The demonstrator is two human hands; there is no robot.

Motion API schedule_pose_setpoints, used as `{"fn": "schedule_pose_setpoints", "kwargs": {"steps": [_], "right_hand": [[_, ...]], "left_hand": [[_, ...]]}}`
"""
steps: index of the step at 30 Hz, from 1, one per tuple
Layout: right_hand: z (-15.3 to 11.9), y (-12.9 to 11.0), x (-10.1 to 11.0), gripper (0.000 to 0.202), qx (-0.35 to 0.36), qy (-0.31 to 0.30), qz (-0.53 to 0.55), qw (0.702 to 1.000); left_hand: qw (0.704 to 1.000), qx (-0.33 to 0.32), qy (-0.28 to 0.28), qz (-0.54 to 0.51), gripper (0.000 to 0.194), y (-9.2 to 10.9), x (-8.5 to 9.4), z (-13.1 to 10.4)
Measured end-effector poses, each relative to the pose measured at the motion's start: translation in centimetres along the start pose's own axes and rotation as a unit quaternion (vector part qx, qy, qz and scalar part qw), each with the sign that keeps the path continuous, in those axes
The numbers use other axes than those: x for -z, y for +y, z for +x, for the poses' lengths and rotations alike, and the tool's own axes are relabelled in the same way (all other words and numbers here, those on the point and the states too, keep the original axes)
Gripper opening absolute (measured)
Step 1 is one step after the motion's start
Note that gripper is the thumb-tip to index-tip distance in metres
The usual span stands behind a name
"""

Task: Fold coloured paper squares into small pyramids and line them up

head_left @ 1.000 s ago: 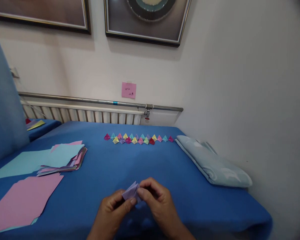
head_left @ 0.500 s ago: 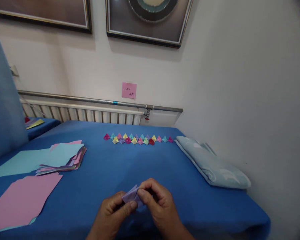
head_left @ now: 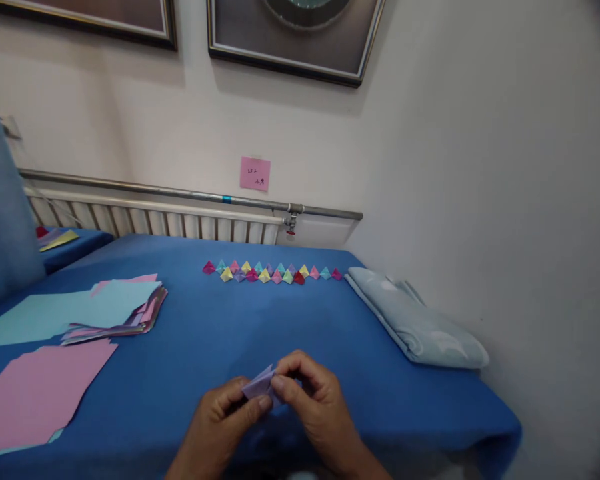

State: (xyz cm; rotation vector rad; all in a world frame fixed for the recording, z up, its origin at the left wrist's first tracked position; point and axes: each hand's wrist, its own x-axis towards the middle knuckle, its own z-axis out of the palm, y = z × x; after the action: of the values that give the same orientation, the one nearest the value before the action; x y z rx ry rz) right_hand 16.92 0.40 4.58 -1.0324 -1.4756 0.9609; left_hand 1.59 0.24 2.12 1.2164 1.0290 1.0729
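Observation:
A small folded piece of lilac paper (head_left: 259,385) is held up above the near part of the blue-covered surface. My left hand (head_left: 225,417) pinches its left side between thumb and fingers. On its right side, my right hand (head_left: 313,403) grips an upper flap between thumb and curled forefinger. Part of the paper is hidden behind my fingers. Beyond both hands, several small folded paper diamonds (head_left: 264,275) in pink, yellow, blue, purple and red lie in two rows.
At the left lie a stack of coloured paper (head_left: 125,303) and pink sheets (head_left: 40,393). A folded pale green blanket (head_left: 420,323) lies at the right by the wall. A radiator (head_left: 180,223) and pipe (head_left: 180,192) run behind the blue cloth (head_left: 205,347).
The view has tilted and shifted slightly, so the scene sits a little higher and further left. Both hands keep hold of the lilac paper with only a slight shift.

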Motion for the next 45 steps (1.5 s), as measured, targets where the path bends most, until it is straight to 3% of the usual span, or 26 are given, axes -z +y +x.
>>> {"fn": "schedule_pose_setpoints", "kwargs": {"steps": [4,9,13,21,29,38,45], "right_hand": [[-0.2,0.4,0.0,0.006,0.009,0.014,0.015,1.0],[-0.4,0.7,-0.1,0.008,-0.015,0.02,0.039,0.999],[-0.6,0.8,-0.1,0.01,-0.041,0.026,0.045,0.998],[-0.3,1.2,0.4,0.008,-0.001,0.015,0.029,0.999],[-0.5,1.6,0.3,0.011,-0.119,0.027,0.101,0.987],[-0.6,2.0,0.2,0.016,-0.141,0.06,0.121,0.981],[-0.4,2.3,0.1,0.021,-0.121,0.097,0.159,0.975]], "left_hand": [[1.0,0.002,-0.01,0.012,0.027,-0.2,0.1,0.2],[0.997,0.02,-0.062,0.049,0.03,-0.6,0.6,0.4],[0.997,0.023,-0.053,0.052,0.03,-0.9,0.4,0.4],[0.995,0.039,-0.061,0.076,0.031,-1.1,0.1,0.6],[0.992,0.062,-0.077,0.073,0.029,-0.6,-0.2,0.4],[0.989,0.066,-0.101,0.08,0.03,-0.7,-0.4,0.5],[0.99,0.063,-0.098,0.082,0.03,-1.3,-0.7,0.6]]}}
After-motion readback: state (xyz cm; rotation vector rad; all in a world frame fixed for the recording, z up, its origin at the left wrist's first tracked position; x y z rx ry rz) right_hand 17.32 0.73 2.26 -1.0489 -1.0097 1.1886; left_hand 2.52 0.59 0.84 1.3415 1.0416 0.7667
